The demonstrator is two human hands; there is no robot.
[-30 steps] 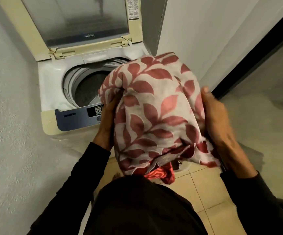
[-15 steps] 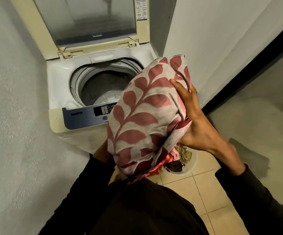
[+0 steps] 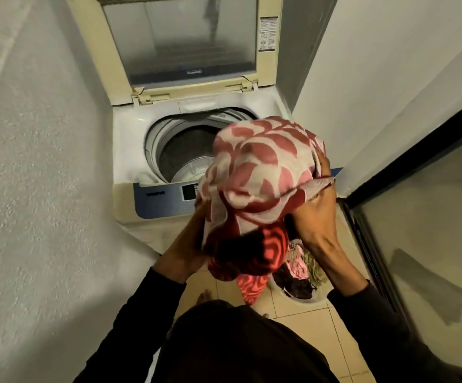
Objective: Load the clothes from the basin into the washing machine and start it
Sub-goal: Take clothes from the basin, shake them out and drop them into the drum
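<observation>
I have both hands on the leaf-print bundle (image 3: 260,172), held over the washing machine's (image 3: 130,161) front edge at about 3 o'clock of the open drum (image 3: 180,153): my right hand (image 3: 315,205) curls round its right side, my left hand (image 3: 196,233) cups it from below. A red patterned cloth (image 3: 252,261) hangs loose underneath and could, I judge, snag the control panel (image 3: 163,197) or slip back toward the basin (image 3: 301,288) at 6 o'clock, where clothes remain.

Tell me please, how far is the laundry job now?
Done: the washing machine lid stands open, and the drum looks empty where visible. In hand: the left hand and right hand hold a bundle of clothes in front of the opening, not yet inside. Left: drop it in, load the clothes remaining in the basin, then start at the control panel.
</observation>
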